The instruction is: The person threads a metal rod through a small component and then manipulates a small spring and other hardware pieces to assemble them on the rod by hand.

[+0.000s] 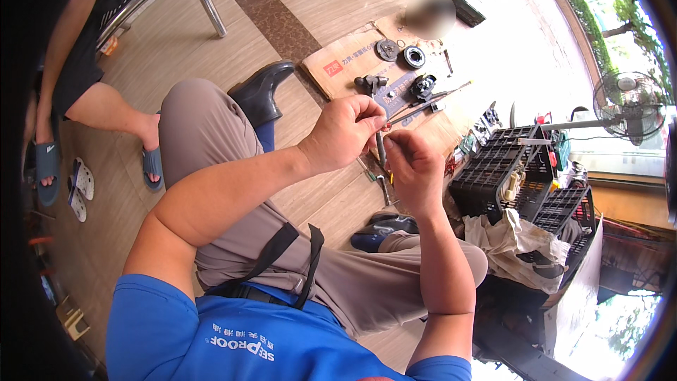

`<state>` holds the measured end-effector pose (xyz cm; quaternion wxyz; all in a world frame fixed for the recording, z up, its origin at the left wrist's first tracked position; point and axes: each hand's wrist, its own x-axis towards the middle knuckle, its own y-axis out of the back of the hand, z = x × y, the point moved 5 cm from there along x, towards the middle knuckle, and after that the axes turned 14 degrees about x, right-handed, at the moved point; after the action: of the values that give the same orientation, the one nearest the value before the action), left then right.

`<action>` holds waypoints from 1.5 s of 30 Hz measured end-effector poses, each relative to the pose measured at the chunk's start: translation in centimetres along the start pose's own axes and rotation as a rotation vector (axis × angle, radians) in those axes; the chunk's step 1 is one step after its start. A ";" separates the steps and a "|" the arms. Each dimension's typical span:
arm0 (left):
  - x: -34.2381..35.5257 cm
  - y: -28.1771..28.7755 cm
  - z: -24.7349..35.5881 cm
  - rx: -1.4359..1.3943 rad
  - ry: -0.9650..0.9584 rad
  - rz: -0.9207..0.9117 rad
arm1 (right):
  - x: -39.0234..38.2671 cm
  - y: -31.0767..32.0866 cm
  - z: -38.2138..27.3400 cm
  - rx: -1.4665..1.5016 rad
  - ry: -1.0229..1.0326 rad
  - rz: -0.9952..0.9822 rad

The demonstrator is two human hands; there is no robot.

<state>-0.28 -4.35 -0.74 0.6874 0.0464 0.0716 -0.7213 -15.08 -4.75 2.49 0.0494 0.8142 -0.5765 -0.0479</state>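
Fingers of left hand (338,135) pinch a tiny, dark-reddish piece (386,127), before the brown cardboard sheet (337,86); right hand (417,166) bunched beside it, hold unclear. Probably light, easily dropped; best pinched edgewise.

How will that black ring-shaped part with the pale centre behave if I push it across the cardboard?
The black ring-shaped part would probably slide rather than roll, since it seems to rest flat on the cardboard. Its thick, solid-looking rim suggests it's stiff, and perhaps heavy for its size if metal.
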 end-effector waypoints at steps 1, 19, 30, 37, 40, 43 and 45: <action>-0.1 0.0 0.0 0.011 -0.002 0.000 | -0.1 -0.1 -0.3 -0.037 0.022 0.004; -1.6 -1.5 1.8 0.482 -0.458 0.054 | 0.9 1.4 -2.6 -0.321 0.021 -0.051; -1.0 -1.8 0.3 0.214 -0.084 -0.141 | 0.8 2.2 -1.5 -0.223 0.022 -0.019; -0.9 -2.0 0.0 0.258 -0.018 -0.194 | 0.6 1.2 -2.4 -0.388 0.166 -0.086; -0.8 -2.1 0.0 0.239 0.009 -0.212 | 0.8 1.4 -2.2 -0.403 0.170 -0.067; -0.9 -2.0 0.1 0.215 0.023 -0.230 | 1.0 1.5 -1.8 -0.401 0.128 -0.045; -0.9 -1.9 0.1 0.194 0.038 -0.232 | 1.3 1.6 -1.5 -0.402 0.101 -0.039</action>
<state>-2.16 -3.44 -0.45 0.5904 0.1175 0.0196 -0.7983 -15.96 -6.42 4.18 0.2388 0.8002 -0.5365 -0.1218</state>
